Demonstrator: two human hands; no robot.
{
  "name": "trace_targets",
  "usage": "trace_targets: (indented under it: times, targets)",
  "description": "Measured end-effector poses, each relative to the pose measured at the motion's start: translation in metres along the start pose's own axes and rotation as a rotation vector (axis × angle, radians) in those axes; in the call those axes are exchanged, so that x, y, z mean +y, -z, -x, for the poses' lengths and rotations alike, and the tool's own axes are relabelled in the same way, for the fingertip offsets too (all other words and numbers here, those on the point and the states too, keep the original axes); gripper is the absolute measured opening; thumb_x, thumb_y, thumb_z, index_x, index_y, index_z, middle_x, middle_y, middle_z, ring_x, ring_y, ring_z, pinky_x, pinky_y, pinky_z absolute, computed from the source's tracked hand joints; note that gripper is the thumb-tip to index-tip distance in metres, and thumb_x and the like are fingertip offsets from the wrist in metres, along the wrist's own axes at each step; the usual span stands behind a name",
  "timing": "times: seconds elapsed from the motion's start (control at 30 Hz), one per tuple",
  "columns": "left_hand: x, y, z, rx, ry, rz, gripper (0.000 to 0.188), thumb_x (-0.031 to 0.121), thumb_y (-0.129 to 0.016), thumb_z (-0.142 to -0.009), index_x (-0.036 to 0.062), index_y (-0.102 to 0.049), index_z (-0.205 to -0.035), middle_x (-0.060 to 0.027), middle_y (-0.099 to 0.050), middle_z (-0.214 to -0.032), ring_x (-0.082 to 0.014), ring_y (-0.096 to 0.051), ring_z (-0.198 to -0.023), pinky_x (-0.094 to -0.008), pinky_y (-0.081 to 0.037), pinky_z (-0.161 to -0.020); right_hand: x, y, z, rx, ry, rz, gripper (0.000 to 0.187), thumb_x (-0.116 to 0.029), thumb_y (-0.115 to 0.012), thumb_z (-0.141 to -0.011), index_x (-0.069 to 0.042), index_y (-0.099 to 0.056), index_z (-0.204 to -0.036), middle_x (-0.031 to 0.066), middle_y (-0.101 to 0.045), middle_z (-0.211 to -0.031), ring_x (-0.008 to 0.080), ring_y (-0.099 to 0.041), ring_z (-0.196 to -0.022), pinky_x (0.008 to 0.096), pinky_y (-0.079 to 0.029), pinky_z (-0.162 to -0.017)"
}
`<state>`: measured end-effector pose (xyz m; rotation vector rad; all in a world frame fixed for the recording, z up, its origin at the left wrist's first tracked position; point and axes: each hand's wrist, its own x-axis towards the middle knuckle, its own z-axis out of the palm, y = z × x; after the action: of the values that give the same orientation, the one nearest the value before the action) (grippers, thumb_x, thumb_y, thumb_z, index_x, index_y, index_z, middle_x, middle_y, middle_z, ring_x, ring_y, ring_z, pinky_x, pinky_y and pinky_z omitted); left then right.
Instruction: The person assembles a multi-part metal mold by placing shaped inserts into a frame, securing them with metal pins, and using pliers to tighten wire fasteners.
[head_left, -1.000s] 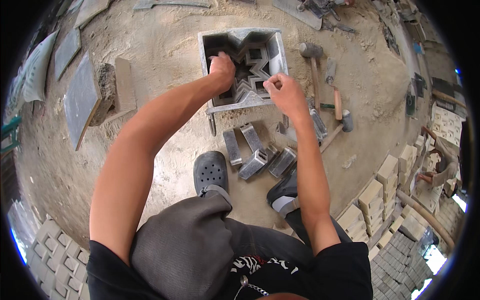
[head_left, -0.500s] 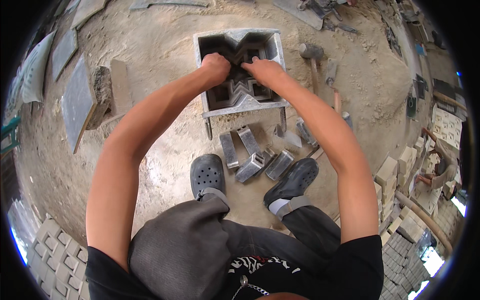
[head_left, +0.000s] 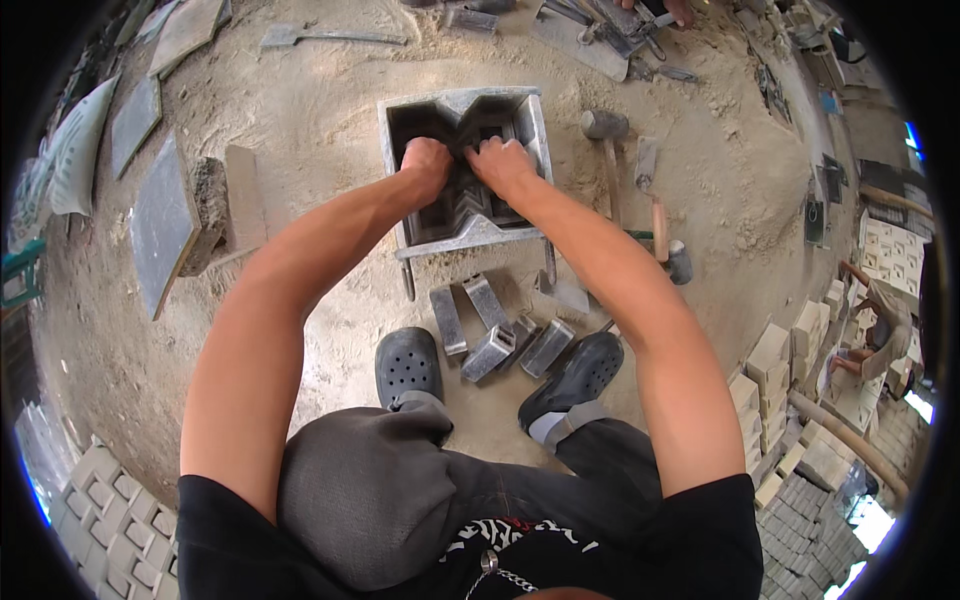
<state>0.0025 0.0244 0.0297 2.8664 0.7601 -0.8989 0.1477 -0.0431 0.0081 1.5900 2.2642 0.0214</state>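
In front of my feet, a grey metal mould box (head_left: 475, 238) stands on the sandy ground, with stepped, V-shaped walls inside. My left hand (head_left: 427, 163) reaches down into its left half, fingers curled, tips hidden below the knuckles. Beside it, my right hand (head_left: 503, 165) bends into the right half, its fingers closed and pointing towards the centre. What the two hands grip inside cannot be made out. Several hollow metal blocks (head_left: 488, 355) lie loose between the mould and my shoes, next to a flat triangular blade (head_left: 563, 292).
Right of the mould lie a mallet (head_left: 605, 125), a trowel (head_left: 647, 165) and a wooden-handled hammer (head_left: 679, 263). Slabs (head_left: 163, 225) lean at the left. Pale blocks (head_left: 765, 365) are stacked at the right, near another person (head_left: 880, 325). Someone's hand (head_left: 680, 10) shows among tools at the top.
The view has shifted, so the mould appears slightly lower and further left. My right fingers are more curled, and both hands stay inside the mould.
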Motion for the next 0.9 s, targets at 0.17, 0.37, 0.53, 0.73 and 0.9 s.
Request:
trace_targets:
  times: [0.17, 0.37, 0.53, 0.73, 0.9]
  targets:
    - [0.005, -0.013, 0.005, 0.06, 0.038, 0.06, 0.012, 0.01, -0.068, -0.081, 0.0119, -0.077, -0.088, -0.009, -0.074, -0.095, -0.0231, -0.071, -0.094, -0.0337, -0.058, -0.073, -0.01, 0.013, 0.01, -0.126, 0.015, 0.194, 0.024, -0.021, -0.057, -0.089, -0.01, -0.074, -0.102, 0.0082, -0.068, -0.096, 0.0265, -0.06, -0.1, 0.042, -0.046, -0.078]
    - [0.012, -0.016, 0.015, 0.11, 0.045, 0.147, 0.012, 0.009, -0.067, -0.08, 0.0069, -0.076, -0.088, -0.0155, -0.071, -0.098, -0.0284, -0.071, -0.093, -0.0354, -0.06, -0.072, -0.002, 0.006, 0.024, -0.067, 0.046, 0.174, 0.018, -0.02, -0.061, -0.086, -0.015, -0.078, -0.086, 0.0057, -0.072, -0.09, 0.0249, -0.063, -0.097, 0.0391, -0.042, -0.081]
    - [0.011, -0.024, 0.014, 0.153, 0.077, 0.229, 0.014, 0.009, -0.065, -0.081, 0.0041, -0.075, -0.089, -0.0186, -0.069, -0.1, -0.0316, -0.071, -0.092, -0.0374, -0.06, -0.072, 0.001, 0.028, 0.027, -0.189, 0.088, 0.09, 0.016, -0.02, -0.062, -0.086, -0.016, -0.078, -0.085, 0.0052, -0.074, -0.091, 0.0255, -0.066, -0.097, 0.0403, -0.039, -0.087]
    - [0.006, -0.002, 0.015, 0.022, 0.026, 0.323, 0.016, 0.013, -0.065, -0.082, 0.0062, -0.076, -0.092, -0.0161, -0.068, -0.107, -0.0313, -0.071, -0.091, -0.0379, -0.059, -0.074, 0.001, 0.054, 0.011, -0.371, 0.089, 0.171, 0.02, -0.023, -0.062, -0.089, -0.015, -0.078, -0.097, 0.0046, -0.075, -0.1, 0.0278, -0.064, -0.109, 0.0448, -0.036, -0.096]
    - [0.014, -0.028, 0.014, 0.197, 0.098, 0.15, 0.018, 0.013, -0.063, -0.083, 0.0052, -0.074, -0.096, -0.0127, -0.066, -0.116, -0.0278, -0.071, -0.089, -0.0364, -0.058, -0.072, 0.011, 0.021, 0.012, -0.231, -0.02, 0.264, 0.087, -0.04, -0.08, -0.069, 0.008, -0.051, -0.135, 0.0166, -0.068, -0.121, 0.0332, -0.058, -0.121, 0.0492, -0.026, -0.113]
